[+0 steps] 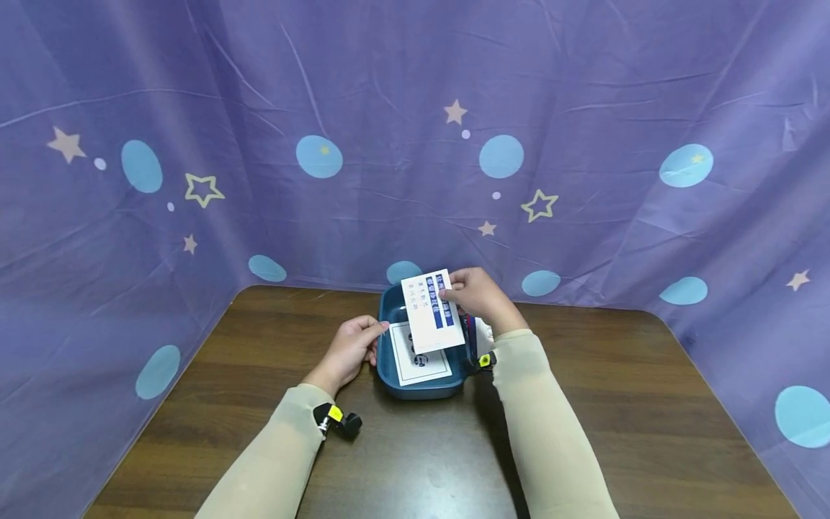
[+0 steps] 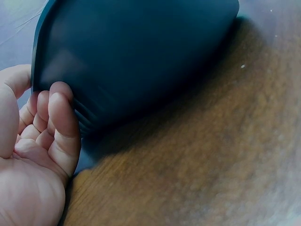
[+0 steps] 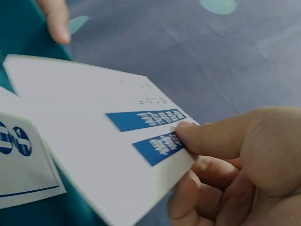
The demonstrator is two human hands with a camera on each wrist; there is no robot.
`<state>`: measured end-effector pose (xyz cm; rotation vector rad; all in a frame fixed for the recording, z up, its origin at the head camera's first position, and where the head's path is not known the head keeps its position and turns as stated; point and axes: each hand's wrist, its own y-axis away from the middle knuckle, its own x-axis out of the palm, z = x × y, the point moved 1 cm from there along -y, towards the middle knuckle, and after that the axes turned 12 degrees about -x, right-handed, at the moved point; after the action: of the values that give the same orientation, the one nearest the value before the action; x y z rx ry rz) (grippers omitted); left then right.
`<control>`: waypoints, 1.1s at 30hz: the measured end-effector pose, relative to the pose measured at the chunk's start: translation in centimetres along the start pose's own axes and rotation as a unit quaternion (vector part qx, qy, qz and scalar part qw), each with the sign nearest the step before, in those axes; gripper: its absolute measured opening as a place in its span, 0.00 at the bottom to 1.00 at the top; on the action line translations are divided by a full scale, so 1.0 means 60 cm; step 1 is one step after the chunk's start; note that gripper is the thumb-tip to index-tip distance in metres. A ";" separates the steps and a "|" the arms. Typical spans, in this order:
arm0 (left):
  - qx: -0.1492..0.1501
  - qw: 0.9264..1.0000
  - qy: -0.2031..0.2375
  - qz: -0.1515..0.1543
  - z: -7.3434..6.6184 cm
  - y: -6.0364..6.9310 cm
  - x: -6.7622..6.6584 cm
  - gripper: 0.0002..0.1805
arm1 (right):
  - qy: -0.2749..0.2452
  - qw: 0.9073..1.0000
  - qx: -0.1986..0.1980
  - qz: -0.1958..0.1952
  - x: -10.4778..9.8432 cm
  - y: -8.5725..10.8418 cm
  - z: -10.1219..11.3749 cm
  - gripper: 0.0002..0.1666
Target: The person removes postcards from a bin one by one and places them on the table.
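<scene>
A dark blue-teal plastic bin stands on the table in the head view. At its left side my left hand grips the rim, thumb on top; the left wrist view shows curled fingers against the outer wall. Over the bin, my right hand pinches a white card with two blue printed strips between thumb and fingers, near its upper right edge. A second white card with a thin border and round dark-blue characters lies in the bin, partly covered by the held card.
Just right of the bin is a white item with a red and dark edge, mostly hidden by the right wrist. The brown wooden table is bounded by a purple curtain at the back and sides.
</scene>
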<state>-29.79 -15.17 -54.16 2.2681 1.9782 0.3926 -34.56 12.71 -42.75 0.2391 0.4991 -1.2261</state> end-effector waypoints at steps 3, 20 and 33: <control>0.000 1.000 -0.002 -0.001 0.000 0.000 0.000 0.18 | 0.008 0.999 -0.004 -0.035 -0.017 0.010 -0.003 0.17; -0.002 1.000 -0.004 0.000 -0.003 -0.002 -0.002 0.18 | -0.008 0.996 0.016 -0.093 -0.102 0.051 -0.046 0.14; -0.007 1.000 -0.006 0.003 -0.001 -0.002 0.000 0.18 | 0.054 0.993 0.052 -0.089 -0.164 0.077 -0.108 0.18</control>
<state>-29.91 -15.17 -54.14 2.2631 1.9581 0.3917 -34.21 25.27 -43.99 0.3566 0.5606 -1.4209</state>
